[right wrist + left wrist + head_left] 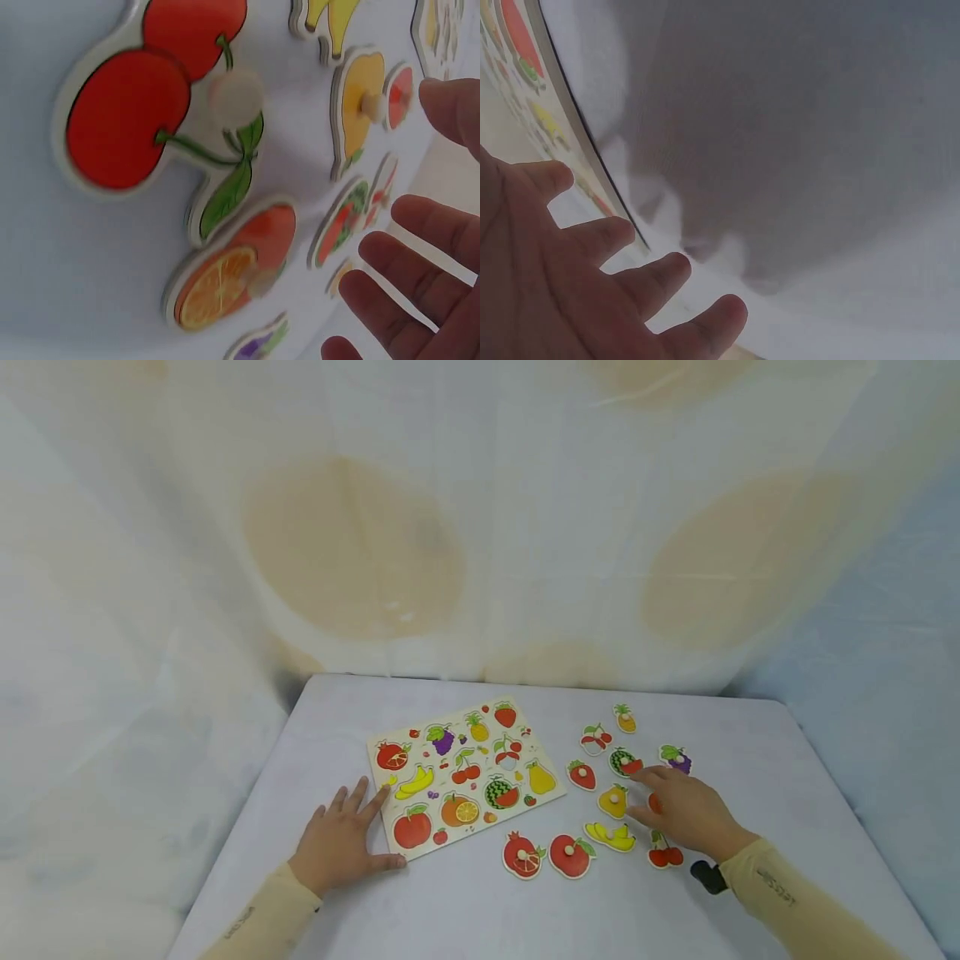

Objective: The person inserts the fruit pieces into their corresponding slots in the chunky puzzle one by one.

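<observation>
A wooden fruit puzzle board (450, 836) lies tilted at the centre left of the table. My left hand (337, 839) rests at its left edge, fingers spread, fingertips and thumb touching the rim. Over the loose knobbed pieces at the right, my right hand (688, 810) hovers with thumb and fingers apart, holding nothing. The watermelon piece (624, 762) and pear piece (612, 802) are nearest its fingertips. Partly under that hand lies the orange piece (656, 802), plainer in the right wrist view beside the cherry piece (127, 120).
Other loose pieces lie around: a pomegranate (522, 855), an apple (572, 857), bananas (611, 837), a strawberry (581, 775), grapes (677, 759) and a pineapple (625, 718). A dark object (707, 877) shows at the right wrist. A patterned curtain (495, 527) hangs behind the white table (450, 910).
</observation>
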The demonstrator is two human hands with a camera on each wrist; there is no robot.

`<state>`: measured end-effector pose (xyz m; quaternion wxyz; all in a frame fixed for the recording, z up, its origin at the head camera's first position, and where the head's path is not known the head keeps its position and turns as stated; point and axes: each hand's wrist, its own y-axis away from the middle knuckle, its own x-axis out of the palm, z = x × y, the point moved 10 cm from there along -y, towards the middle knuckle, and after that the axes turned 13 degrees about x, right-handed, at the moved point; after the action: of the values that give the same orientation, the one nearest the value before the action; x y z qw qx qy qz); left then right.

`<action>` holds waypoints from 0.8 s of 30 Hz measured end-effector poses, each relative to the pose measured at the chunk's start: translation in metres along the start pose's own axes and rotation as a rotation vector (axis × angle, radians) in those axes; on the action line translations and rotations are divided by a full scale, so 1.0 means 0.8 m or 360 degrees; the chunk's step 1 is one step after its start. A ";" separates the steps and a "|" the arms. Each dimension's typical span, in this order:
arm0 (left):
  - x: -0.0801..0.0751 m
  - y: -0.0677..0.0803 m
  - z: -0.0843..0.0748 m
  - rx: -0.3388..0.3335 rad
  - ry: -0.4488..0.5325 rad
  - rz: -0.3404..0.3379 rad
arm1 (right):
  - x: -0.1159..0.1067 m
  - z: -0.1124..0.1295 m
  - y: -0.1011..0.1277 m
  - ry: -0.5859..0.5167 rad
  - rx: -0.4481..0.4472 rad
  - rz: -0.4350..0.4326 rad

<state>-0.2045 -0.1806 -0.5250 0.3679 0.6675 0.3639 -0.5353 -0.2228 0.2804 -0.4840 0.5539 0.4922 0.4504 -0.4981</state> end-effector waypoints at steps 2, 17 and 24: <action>0.005 -0.002 0.000 -0.0007 0.0019 0.0018 | 0.008 0.003 -0.003 -0.0007 0.0003 0.0029; 0.020 -0.007 -0.003 -0.0069 0.0021 0.0138 | 0.044 0.015 -0.014 -0.0050 0.0055 0.0112; 0.012 -0.002 -0.007 -0.0056 0.0066 0.0140 | 0.044 0.025 -0.013 -0.0051 0.0000 0.0049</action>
<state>-0.2024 -0.1742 -0.5341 0.3951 0.6873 0.3511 -0.4982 -0.2292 0.2564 -0.5172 0.5686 0.4910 0.4337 -0.4976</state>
